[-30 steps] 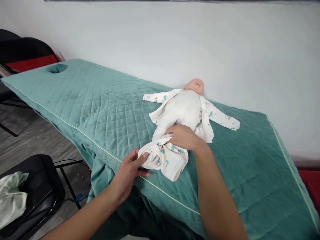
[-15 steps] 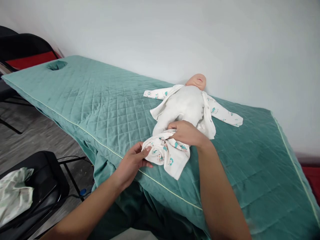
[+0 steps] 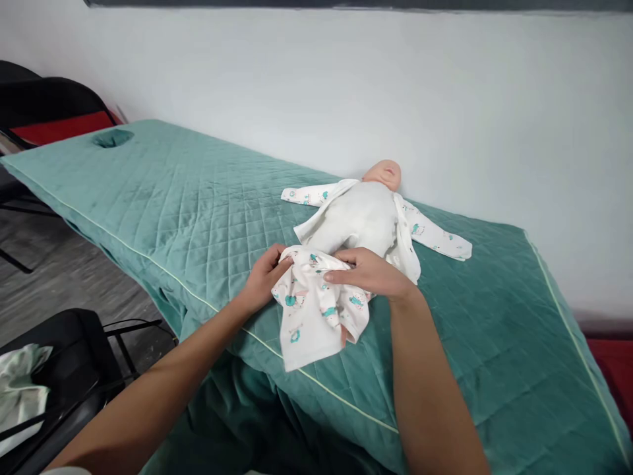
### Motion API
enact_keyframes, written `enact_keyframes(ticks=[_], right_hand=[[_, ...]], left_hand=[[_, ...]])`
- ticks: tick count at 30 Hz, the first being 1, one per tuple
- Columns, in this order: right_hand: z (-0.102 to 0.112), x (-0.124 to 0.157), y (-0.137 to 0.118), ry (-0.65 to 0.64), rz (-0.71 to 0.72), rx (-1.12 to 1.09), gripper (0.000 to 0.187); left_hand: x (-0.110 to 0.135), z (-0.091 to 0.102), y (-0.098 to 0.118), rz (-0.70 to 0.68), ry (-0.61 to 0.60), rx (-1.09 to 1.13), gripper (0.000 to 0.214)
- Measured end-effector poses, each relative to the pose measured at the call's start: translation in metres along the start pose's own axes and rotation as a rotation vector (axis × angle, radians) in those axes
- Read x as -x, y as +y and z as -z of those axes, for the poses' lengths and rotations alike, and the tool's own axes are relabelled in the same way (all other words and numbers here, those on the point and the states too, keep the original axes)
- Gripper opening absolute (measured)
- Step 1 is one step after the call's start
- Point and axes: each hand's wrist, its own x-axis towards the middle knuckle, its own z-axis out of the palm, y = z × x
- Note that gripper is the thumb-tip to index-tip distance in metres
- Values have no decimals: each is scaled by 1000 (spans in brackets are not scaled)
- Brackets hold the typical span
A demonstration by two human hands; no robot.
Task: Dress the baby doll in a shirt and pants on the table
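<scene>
A: We're looking down a long table, and a green quilted cover (image 3: 208,204) is spreading over it, pale piping running along its edge!

B: And the doll (image 3: 366,214) is lying on its back near the far side, its head resting close by the pale wall (image 3: 346,86). Its white jacket (image 3: 438,239) is hanging open, both sleeves stretching outward.

A: Down to the hands! The left hand (image 3: 264,277) is pinching one side of a printed white garment (image 3: 316,313) between thumb and fingers.

B: The right hand (image 3: 372,272) is gripping the other side, thumb pressing on top. That garment is bunching at the doll's legs, its hem reaching the near edge of the cover. Whether the legs are going inside it, I cannot tell.

A: Around the room, then: a round opening (image 3: 113,137) is showing at the cover's far left end, and black chairs (image 3: 59,95) are standing beyond it, something red showing there.

B: Closer in, another black chair (image 3: 72,346) is standing on the grey floor (image 3: 30,231), a crumpled pale cloth (image 3: 22,389) lying on its seat. And a dark strip (image 3: 356,5) is running along the top of the wall!
</scene>
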Motion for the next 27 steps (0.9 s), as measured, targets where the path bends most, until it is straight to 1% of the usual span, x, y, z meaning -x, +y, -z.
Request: enact_keyframes(ticks=[4,7,10,14,16,18,20,22,24,27], right_hand=[[-1,1,-1,-11,-32,11,42],[0,1,-1,1,-51,35,41],[2,0,-1,19,-24,44,40],[1,-1,1,44,-5,44,40],[0,-1,1,56,-1,55,41],[-1,-1,2,61,1,55,40],[-1,0,2,53,11,47,37],[-1,0,2,41,22,52,33],[-2,0,2,39,17,75,30],[-3,-1,1,46,-4,115,29]], left_hand=[[-15,-1,-3,-71,-25,-175,31],[-24,-2,-4,-128,-60,-271,26],[-30,-4,-4,-166,-94,-297,24],[-28,-8,-3,-135,-60,-305,23],[-19,-12,-2,-73,-22,-228,25],[-2,-16,0,46,31,-80,32],[21,-20,4,173,109,77,42],[48,-22,11,254,200,206,49],[72,-21,18,378,216,357,50],[96,-19,29,536,125,548,43]])
